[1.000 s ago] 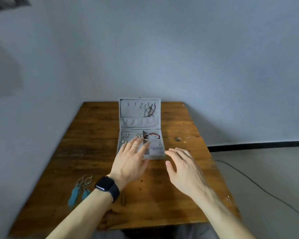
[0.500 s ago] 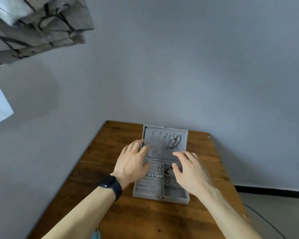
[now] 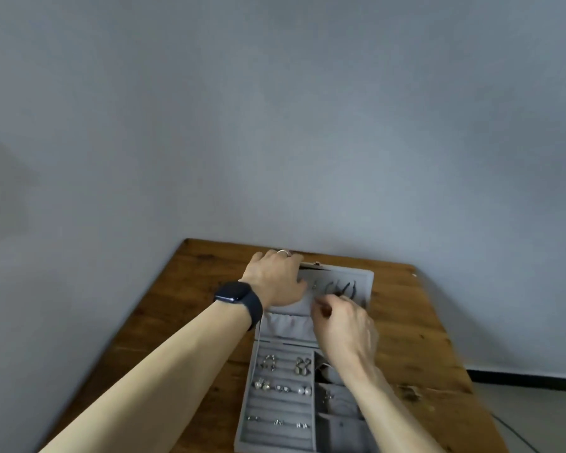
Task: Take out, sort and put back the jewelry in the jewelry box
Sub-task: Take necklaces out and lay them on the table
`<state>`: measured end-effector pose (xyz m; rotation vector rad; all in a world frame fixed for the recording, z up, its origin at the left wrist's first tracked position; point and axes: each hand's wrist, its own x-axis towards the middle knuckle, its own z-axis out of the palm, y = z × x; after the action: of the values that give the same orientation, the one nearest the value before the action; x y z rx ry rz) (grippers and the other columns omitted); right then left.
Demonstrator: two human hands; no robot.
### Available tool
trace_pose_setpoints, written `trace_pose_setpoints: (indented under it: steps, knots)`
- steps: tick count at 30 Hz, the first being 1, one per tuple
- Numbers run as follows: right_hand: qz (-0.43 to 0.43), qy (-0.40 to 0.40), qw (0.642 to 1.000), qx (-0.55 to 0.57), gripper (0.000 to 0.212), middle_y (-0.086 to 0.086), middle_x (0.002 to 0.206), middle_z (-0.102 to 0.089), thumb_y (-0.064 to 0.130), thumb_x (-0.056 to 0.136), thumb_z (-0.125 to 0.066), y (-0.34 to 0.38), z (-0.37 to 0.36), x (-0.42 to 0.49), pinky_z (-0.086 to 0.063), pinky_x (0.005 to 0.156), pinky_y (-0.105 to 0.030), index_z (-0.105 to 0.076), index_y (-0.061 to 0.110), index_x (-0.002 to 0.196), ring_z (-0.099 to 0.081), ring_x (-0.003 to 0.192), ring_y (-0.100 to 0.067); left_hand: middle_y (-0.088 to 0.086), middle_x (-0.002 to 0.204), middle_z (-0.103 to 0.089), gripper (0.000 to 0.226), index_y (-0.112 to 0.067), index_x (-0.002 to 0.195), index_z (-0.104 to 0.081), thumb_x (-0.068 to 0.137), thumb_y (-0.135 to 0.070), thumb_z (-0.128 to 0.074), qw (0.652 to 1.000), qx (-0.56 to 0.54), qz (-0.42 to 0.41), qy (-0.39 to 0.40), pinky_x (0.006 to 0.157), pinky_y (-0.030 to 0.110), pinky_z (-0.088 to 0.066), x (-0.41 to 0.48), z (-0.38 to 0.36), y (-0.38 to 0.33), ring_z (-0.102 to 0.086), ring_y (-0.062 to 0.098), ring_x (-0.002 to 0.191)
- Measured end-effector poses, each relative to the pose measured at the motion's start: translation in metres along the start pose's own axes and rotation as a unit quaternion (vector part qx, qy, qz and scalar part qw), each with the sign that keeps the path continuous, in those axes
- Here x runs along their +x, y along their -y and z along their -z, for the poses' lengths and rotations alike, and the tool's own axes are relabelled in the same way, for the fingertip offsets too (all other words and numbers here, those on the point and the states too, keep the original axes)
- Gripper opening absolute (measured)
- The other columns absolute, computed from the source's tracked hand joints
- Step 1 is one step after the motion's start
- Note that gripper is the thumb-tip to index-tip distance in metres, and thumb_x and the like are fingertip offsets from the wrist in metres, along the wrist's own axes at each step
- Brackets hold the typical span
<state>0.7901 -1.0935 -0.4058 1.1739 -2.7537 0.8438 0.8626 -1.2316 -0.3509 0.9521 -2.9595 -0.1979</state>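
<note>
A grey jewelry box [image 3: 276, 405] lies open on the wooden table [image 3: 415, 322], its lid [image 3: 361, 279] standing up at the far end. My left hand [image 3: 275, 279] grips the lid's upper left corner, fingers over its top edge. My right hand [image 3: 343, 331] is in front of the lid with curled fingers, just below a small hook and beside dark cord necklaces [image 3: 340, 287] hanging there. Whether it pinches anything is hidden. Pearl earrings [image 3: 281, 388] and other small pieces sit in the padded rows on the box's left side. My right forearm covers part of the right compartments.
A grey wall rises directly behind the table's far edge. The box's elastic pocket [image 3: 288, 323] spans the lower lid. I wear a dark watch [image 3: 239, 297] on my left wrist. A small dark mark [image 3: 409, 392] lies on the wood right of the box.
Both hands have moved forward from over the tray to the lid. My left hand has taken hold of the lid's corner and my right fingers have curled near the hooks. The view came closer.
</note>
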Motion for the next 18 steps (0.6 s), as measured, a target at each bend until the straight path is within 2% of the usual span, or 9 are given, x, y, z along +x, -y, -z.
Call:
trace_pose_setpoints:
  steps: [3, 6, 9, 13, 18]
  knots:
    - [-0.04, -0.009, 0.999, 0.021, 0.026, 0.003, 0.109, -0.07, 0.042, 0.097, -0.051, 0.001, -0.011, 0.004, -0.049, 0.075, -0.033, -0.072, 0.032, 0.109, -0.066, 0.103, -0.03, 0.008, 0.137, -0.058, 0.048, -0.019, 0.141, -0.052, 0.095, -0.036, -0.052, 1.0, -0.009, -0.008, -0.013, 0.102, 0.042, -0.045, 0.007, -0.004, 0.005, -0.052, 0.03, 0.125]
    - [-0.062, -0.038, 0.997, 0.028, 0.025, 0.0, 0.106, -0.071, 0.042, 0.097, -0.052, 0.002, -0.017, 0.005, -0.049, 0.075, -0.035, -0.073, 0.028, 0.104, -0.066, 0.1, -0.033, 0.005, 0.136, -0.059, 0.05, -0.023, 0.143, -0.051, 0.096, -0.036, -0.055, 0.998, -0.024, -0.02, -0.046, 0.102, 0.043, -0.044, 0.004, -0.008, 0.01, -0.052, 0.028, 0.126]
    - [-0.064, -0.081, 0.994, 0.038, 0.021, 0.0, 0.1, -0.071, 0.038, 0.095, -0.056, 0.005, -0.019, 0.005, -0.049, 0.071, -0.036, -0.073, 0.026, 0.098, -0.067, 0.093, -0.034, 0.004, 0.137, -0.058, 0.051, -0.024, 0.144, -0.05, 0.096, -0.039, -0.056, 0.997, -0.038, -0.03, -0.057, 0.104, 0.043, -0.044, 0.001, -0.01, 0.012, -0.05, 0.027, 0.128]
    - [-0.048, -0.101, 0.993, 0.027, 0.017, -0.001, 0.1, -0.071, 0.035, 0.095, -0.059, 0.011, -0.017, 0.006, -0.048, 0.068, -0.035, -0.072, 0.024, 0.097, -0.067, 0.089, -0.035, 0.004, 0.136, -0.059, 0.05, -0.024, 0.143, -0.051, 0.096, -0.038, -0.057, 0.995, -0.051, -0.035, -0.076, 0.102, 0.042, -0.046, -0.002, -0.012, 0.014, -0.051, 0.028, 0.126]
    - [-0.051, -0.12, 0.99, 0.051, 0.009, 0.0, 0.095, -0.069, 0.029, 0.09, -0.064, 0.018, -0.017, 0.003, -0.035, 0.062, -0.031, -0.07, 0.022, 0.09, -0.066, 0.084, -0.037, 0.003, 0.136, -0.058, 0.048, -0.025, 0.143, -0.052, 0.096, -0.036, -0.057, 0.993, -0.066, -0.038, -0.096, 0.102, 0.041, -0.044, -0.007, -0.013, 0.014, -0.05, 0.027, 0.126]
